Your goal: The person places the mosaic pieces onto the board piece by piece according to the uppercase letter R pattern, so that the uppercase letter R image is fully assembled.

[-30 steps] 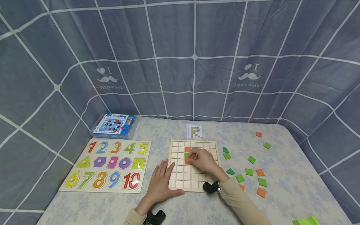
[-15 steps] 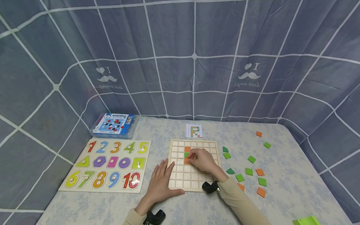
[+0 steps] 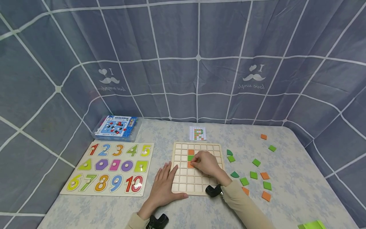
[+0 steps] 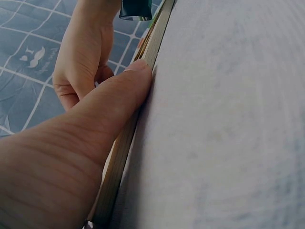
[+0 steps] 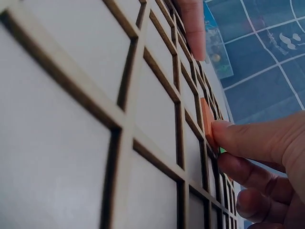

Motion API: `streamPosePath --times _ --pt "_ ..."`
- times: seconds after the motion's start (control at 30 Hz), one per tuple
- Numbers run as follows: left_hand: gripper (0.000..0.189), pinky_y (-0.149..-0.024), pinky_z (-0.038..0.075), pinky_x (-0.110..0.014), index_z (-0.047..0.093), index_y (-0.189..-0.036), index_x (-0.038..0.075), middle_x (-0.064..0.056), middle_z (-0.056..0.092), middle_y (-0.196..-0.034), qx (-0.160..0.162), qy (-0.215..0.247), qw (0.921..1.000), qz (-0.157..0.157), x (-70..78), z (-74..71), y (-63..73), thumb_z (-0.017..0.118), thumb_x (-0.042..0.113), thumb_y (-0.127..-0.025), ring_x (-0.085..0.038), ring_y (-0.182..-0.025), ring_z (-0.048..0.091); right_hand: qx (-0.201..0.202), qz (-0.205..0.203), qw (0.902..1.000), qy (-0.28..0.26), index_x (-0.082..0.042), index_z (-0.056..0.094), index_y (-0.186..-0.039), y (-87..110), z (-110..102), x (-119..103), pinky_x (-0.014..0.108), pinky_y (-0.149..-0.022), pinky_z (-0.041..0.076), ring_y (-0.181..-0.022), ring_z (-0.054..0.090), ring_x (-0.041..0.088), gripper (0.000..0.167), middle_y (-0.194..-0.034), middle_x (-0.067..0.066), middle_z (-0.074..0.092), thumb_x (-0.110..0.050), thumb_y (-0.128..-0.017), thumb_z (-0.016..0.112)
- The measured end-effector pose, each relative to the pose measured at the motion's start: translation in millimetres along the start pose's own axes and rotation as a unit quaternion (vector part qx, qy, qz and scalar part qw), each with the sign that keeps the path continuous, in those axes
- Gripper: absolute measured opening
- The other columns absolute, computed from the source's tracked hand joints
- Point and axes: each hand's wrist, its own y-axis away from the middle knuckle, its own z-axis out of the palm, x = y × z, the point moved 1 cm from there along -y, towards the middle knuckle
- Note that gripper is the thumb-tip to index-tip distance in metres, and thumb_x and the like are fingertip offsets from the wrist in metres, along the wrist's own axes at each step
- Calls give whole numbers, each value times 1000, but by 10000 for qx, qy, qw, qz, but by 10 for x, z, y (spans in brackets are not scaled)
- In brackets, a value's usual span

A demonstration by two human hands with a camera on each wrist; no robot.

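A wooden grid board (image 3: 183,187) lies in the middle of the table. One column holds an orange tile (image 3: 191,152) at the top and a green tile (image 3: 190,157) below it. Under these, my right hand (image 3: 206,163) has its thumb and curled fingers on another orange square tile (image 5: 207,119); the right wrist view shows that tile slanting out of its cell at the thumb tip. My left hand (image 3: 163,186) lies with straight fingers along the board's left edge, its thumb against the front edge, as the left wrist view shows.
Loose green and orange tiles (image 3: 253,175) lie scattered to the right. A small pattern card (image 3: 197,133) is behind the board. To the left are a number puzzle (image 3: 108,169) and a boxed set (image 3: 115,128). Something bright green (image 3: 311,225) sits at the front right.
My right fingers have shifted very slightly over the orange tile, so more of the green tile shows. My left hand stays in place.
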Motion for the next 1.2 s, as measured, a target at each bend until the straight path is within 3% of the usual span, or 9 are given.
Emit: streamPosePath --times 0.33,0.67,0.9,1.2 --pt "110 -111 9 -51 32 -148 6 -22 22 -152 -2 21 10000 46 11 19 -1 68 71 -67 -36 -141 12 -251 126 9996 -84 -21 72 -78 35 -10 12 26 -56 45 -63 52 5 6 -74 -11 59 -23 -80 78" --pt "110 -111 9 -52 33 -148 5 -23 22 -151 0 82 9999 62 28 31 4 69 70 -67 -37 -141 12 -322 -107 9991 -243 -19 73 -89 121 -111 122 26 -59 45 -65 52 4 10 -79 -13 60 -27 -83 75" --pt "111 -111 8 -51 32 -148 6 -22 21 -152 -51 36 10000 -4 22 28 0 68 72 -67 -36 -141 11 184 -8 9984 -531 -13 73 -95 242 -322 283 26 -54 44 -59 50 6 16 -85 -8 62 -25 -84 74" --pt "111 -111 8 -50 32 -148 6 -23 21 -152 -18 73 10000 -26 -2 9 -9 69 71 -66 -36 -141 10 1079 515 9923 -314 -8 73 -102 456 -679 567 29 -47 39 -55 45 11 26 -96 4 64 -25 -83 76"
